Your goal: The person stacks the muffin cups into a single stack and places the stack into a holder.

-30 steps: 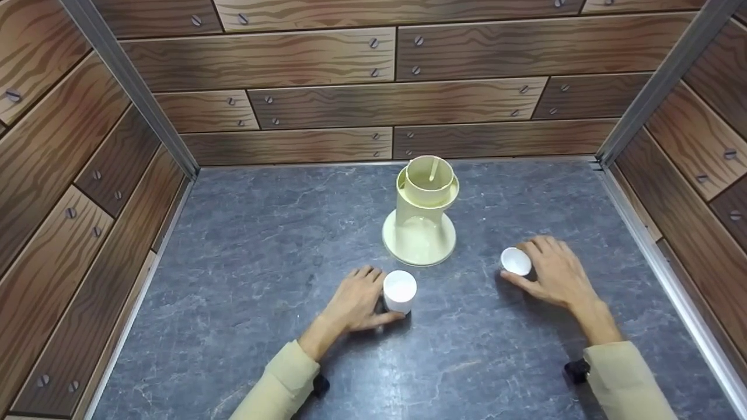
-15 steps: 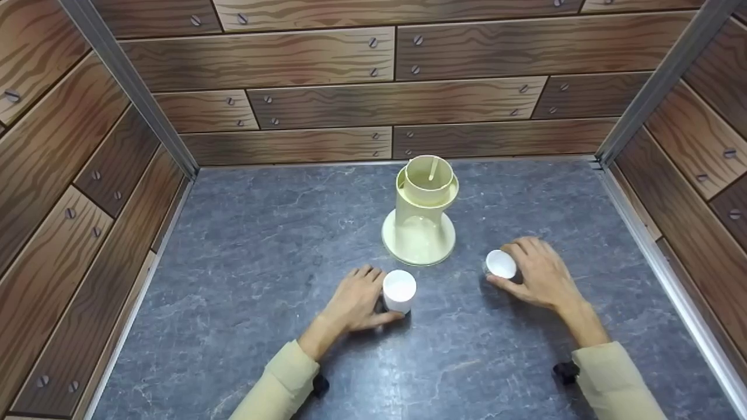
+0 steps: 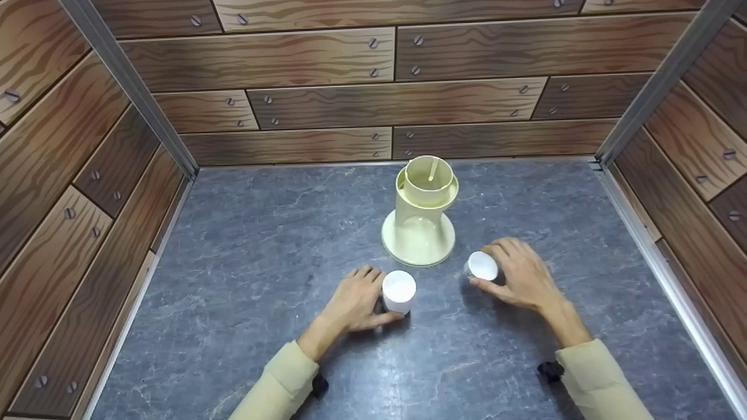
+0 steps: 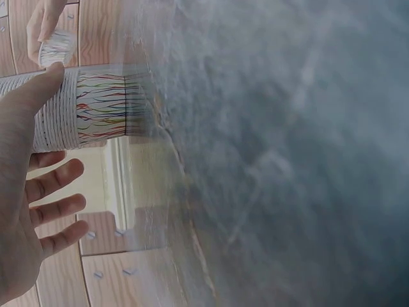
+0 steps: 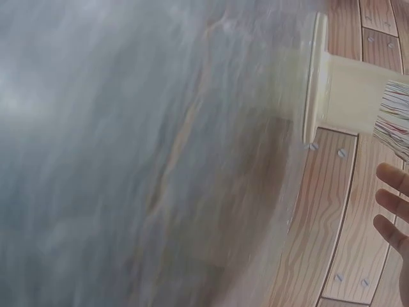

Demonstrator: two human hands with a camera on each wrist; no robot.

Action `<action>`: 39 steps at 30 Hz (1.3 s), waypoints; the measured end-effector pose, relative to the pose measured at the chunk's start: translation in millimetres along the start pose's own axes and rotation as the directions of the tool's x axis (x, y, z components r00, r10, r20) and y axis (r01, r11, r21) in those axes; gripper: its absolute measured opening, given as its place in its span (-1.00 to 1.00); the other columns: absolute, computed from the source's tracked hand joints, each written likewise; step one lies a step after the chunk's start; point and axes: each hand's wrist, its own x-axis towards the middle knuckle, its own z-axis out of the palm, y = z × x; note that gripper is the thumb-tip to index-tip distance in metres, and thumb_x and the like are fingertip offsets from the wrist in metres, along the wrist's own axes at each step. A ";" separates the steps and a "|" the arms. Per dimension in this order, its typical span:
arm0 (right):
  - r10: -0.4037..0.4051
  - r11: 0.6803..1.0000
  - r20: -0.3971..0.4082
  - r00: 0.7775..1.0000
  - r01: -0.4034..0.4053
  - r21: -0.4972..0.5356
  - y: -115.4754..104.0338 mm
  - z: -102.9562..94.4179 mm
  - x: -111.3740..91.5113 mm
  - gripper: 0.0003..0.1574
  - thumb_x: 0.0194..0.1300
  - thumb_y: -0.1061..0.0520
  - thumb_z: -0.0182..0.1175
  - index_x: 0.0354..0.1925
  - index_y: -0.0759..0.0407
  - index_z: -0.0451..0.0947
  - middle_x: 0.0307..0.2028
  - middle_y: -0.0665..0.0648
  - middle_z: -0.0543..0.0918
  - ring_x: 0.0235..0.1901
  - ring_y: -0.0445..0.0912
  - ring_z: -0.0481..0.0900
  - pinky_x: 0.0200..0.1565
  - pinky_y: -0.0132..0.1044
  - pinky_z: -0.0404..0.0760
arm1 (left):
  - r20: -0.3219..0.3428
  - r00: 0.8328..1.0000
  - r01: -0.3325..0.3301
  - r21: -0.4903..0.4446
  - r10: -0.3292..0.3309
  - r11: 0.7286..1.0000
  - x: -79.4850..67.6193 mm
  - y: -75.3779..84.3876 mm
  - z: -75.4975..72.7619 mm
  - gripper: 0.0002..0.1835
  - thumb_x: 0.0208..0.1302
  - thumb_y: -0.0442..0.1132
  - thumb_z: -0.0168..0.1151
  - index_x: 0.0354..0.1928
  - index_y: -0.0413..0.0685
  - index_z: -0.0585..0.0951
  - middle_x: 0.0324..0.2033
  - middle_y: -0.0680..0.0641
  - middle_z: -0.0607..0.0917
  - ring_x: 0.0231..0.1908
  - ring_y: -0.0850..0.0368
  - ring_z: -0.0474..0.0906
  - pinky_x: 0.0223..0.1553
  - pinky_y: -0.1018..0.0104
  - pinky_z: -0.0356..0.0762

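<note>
My left hand (image 3: 353,300) grips a white cup (image 3: 399,291) that stands upright on the table, with the thumb on its near side. The left wrist view shows this cup's ribbed upper band and coloured wavy lines (image 4: 102,105) below. My right hand (image 3: 522,277) holds a smaller white cup (image 3: 482,266) between thumb and fingers, raised over the table and slightly tilted. Similar coloured lines mark this small cup (image 5: 394,118) in the right wrist view, where several fingertips (image 5: 391,203) show and the thumb is out of frame.
A pale yellow stand (image 3: 420,239) with a round base and a tube-like top rises behind the two cups. The dark marbled table (image 3: 262,245) is bounded by wood-patterned walls (image 3: 327,105) and metal edge strips (image 3: 671,274).
My right hand has carried the small cup leftward, closer to the other cup and the stand. The left hand and its cup have stayed in place.
</note>
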 end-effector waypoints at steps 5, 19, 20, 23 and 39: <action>-0.020 1.000 0.004 1.000 0.020 0.021 -8.3 2.7 7.9 -0.22 0.10 -0.35 0.51 0.05 0.16 0.63 -0.05 0.22 0.68 0.02 0.15 0.61 0.13 0.11 0.59 | -0.007 1.000 -0.008 0.003 0.008 1.000 0.2 -0.2 0.2 -0.14 0.19 0.52 0.30 0.24 -0.02 0.57 0.00 -0.04 0.74 0.04 0.01 0.62 0.09 0.07 0.67; -0.050 0.995 -0.056 0.997 0.055 0.084 -36.7 -3.4 27.7 -0.25 0.11 -0.35 0.48 0.04 0.14 0.64 -0.03 0.20 0.69 0.02 0.14 0.63 0.17 0.13 0.59 | 0.016 1.000 0.001 0.008 -0.001 1.000 -0.9 0.4 0.3 -0.13 0.21 0.52 0.28 0.28 -0.02 0.55 0.03 -0.05 0.74 0.07 0.01 0.62 0.12 0.05 0.67; -0.057 0.994 -0.060 0.997 0.062 0.087 -38.9 -3.8 29.1 -0.24 0.11 -0.35 0.47 0.04 0.15 0.64 -0.02 0.20 0.70 0.02 0.14 0.63 0.17 0.14 0.59 | 0.015 1.000 0.001 0.010 -0.001 1.000 -0.9 0.4 0.5 -0.13 0.21 0.52 0.28 0.27 -0.02 0.55 0.03 -0.05 0.74 0.07 0.01 0.62 0.12 0.06 0.67; -0.080 0.992 -0.075 0.994 0.087 0.092 -45.0 -4.1 33.2 -0.22 0.15 -0.40 0.42 0.05 0.15 0.64 -0.01 0.21 0.70 0.03 0.14 0.63 0.16 0.14 0.61 | 0.005 1.000 -0.002 0.019 0.002 1.000 -0.6 0.3 1.2 -0.14 0.19 0.52 0.29 0.26 -0.02 0.56 0.02 -0.04 0.74 0.06 0.02 0.63 0.11 0.07 0.67; -0.168 0.977 -0.095 0.981 0.178 0.113 -78.0 -6.4 50.8 -0.09 0.26 -0.60 0.24 0.06 0.15 0.64 -0.01 0.16 0.72 0.04 0.08 0.66 0.17 0.08 0.63 | -0.029 0.999 -0.024 0.037 0.026 0.999 -0.6 -0.4 1.5 -0.14 0.18 0.52 0.29 0.24 0.00 0.56 -0.03 -0.02 0.74 0.02 0.03 0.62 0.08 0.10 0.66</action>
